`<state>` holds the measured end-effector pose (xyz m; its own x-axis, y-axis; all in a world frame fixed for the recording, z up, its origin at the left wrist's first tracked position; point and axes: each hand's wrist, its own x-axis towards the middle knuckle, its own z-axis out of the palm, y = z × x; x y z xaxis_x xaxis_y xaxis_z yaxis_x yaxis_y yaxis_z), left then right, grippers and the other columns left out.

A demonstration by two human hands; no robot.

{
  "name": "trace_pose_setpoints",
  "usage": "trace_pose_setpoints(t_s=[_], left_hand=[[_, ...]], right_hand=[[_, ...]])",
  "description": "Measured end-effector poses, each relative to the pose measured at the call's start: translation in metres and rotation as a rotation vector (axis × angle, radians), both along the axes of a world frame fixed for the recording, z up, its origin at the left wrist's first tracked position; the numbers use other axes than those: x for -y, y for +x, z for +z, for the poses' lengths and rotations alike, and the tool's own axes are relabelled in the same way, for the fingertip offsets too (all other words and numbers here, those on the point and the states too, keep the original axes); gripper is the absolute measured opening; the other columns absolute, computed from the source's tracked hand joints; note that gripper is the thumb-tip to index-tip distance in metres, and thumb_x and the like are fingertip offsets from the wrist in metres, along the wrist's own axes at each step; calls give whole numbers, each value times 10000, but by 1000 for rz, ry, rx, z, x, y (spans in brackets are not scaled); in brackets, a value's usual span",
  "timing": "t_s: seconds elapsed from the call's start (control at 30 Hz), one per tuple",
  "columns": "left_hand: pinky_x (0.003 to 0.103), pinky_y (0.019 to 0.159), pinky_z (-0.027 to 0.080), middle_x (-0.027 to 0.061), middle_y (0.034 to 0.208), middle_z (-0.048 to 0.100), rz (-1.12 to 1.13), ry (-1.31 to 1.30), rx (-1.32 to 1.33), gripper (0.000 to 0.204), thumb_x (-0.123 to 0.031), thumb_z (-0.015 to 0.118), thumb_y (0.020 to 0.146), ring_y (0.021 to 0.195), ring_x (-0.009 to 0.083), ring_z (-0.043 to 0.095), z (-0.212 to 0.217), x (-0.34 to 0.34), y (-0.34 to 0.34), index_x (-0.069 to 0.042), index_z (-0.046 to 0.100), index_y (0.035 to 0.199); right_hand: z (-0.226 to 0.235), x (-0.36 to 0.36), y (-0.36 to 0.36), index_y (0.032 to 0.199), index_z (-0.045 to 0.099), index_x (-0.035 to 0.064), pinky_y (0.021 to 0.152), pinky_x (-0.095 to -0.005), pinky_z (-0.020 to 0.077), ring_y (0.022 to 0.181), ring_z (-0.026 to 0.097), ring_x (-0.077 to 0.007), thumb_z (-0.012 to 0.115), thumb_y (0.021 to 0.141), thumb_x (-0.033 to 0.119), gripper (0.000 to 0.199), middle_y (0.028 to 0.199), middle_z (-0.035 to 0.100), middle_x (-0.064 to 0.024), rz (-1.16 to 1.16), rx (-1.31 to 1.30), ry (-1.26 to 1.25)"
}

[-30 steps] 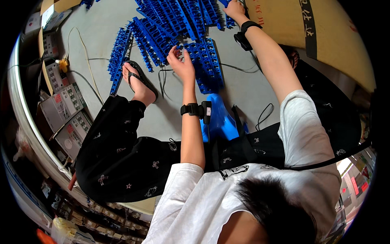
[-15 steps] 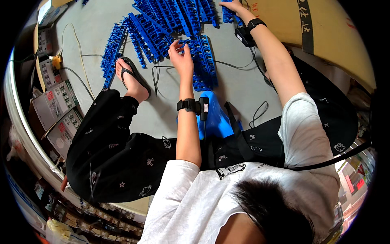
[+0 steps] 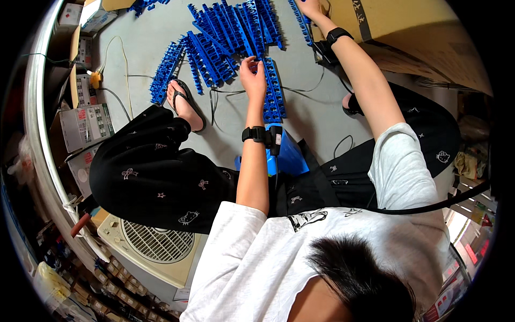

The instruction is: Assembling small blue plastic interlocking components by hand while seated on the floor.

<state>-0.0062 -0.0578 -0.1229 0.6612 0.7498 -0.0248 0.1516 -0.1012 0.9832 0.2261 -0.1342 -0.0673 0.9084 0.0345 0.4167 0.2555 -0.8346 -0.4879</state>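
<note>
My right hand [image 3: 311, 8], at the top edge of the view, grips a blue perforated plastic strip [image 3: 301, 22]; some of its fingers are cut off by the frame. My left hand [image 3: 253, 76] is held with bent fingers, thumb apart from them, and nothing shows between them. Beside it, to its right, a ladder-like blue perforated strip [image 3: 274, 94] lies lengthwise toward me. Beyond that hand spreads a pile of similar blue strips [image 3: 217, 32]. A smooth blue plastic object [image 3: 292, 153] sits between my legs, partly hidden by my left wrist.
A large cardboard box [image 3: 429, 51] stands at the right. Cartons [image 3: 86, 126] line the left side, near a yellow plug [image 3: 95, 79] on a cord. Thin black cables cross the grey floor [image 3: 230, 110]. A beige box fan [image 3: 158, 241] stands at lower left, behind my leg.
The strip in my right hand has turned and now shows narrow. My left hand has shifted slightly right in the picture. The whole view has swung, bringing the fan into sight.
</note>
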Motion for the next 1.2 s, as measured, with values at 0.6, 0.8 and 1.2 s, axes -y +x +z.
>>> trace_pose_setpoints(t_s=[0.6, 0.8, 1.2], left_hand=[[148, 397, 283, 66, 807, 633, 62, -789, 514, 214, -222, 545, 854, 539, 19, 502, 98, -26, 5, -15, 595, 873], [224, 617, 512, 161, 965, 610, -87, -627, 344, 334, -277, 489, 876, 793, 206, 620, 95, -30, -1, 36, 553, 975], [263, 787, 429, 140, 1060, 577, -50, -476, 480, 364, -312, 413, 908, 952, 172, 539, 76, -28, 3, 17, 518, 1022]], right_hand=[[62, -8, -163, 902, 521, 19, 423, -208, 462, 470, 559, -116, 450, 885, 348, 337, 643, 575, -60, 991, -1200, 731], [56, -6, -155, 909, 524, 27, 468, -212, 480, 519, 576, -105, 432, 893, 355, 341, 691, 588, -48, 1026, -1205, 586], [38, -16, -173, 905, 557, -11, 466, -233, 475, 550, 581, -130, 493, 862, 365, 384, 669, 573, -52, 906, -1180, 758]])
